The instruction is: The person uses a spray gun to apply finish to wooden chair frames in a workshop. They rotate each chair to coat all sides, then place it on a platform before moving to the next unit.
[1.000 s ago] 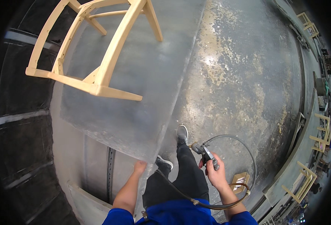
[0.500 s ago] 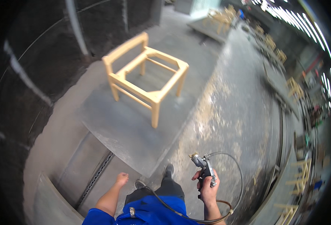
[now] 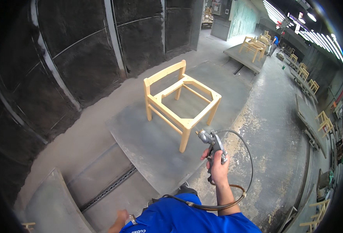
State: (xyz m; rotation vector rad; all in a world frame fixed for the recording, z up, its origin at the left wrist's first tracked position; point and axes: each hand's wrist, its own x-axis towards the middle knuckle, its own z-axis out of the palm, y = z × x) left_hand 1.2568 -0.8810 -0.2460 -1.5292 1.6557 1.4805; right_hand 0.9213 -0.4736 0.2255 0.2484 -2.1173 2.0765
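My right hand is wrapped round the grip of a metal spray gun, its nozzle pointing up and left toward the chair. From the gun a thin dark hose loops down behind my forearm to my waist. Just beyond the nozzle stands a pale wooden chair frame, upright, with a backrest rail and an open seat. Its legs rest on a flat grey platform. Low at my left side hangs my left hand, small and blurred, near a metal clip; its fingers are not clear.
A chain track runs between this platform and another platform edge at lower left. Dark panelled wall lines the left. Farther off, more chair frames stand on a platform near a person in blue. Others line the right.
My right hand has raised the spray gun forward, closer to the chair frame's near leg. My left hand has drawn back toward the lower edge. The view has tilted up.
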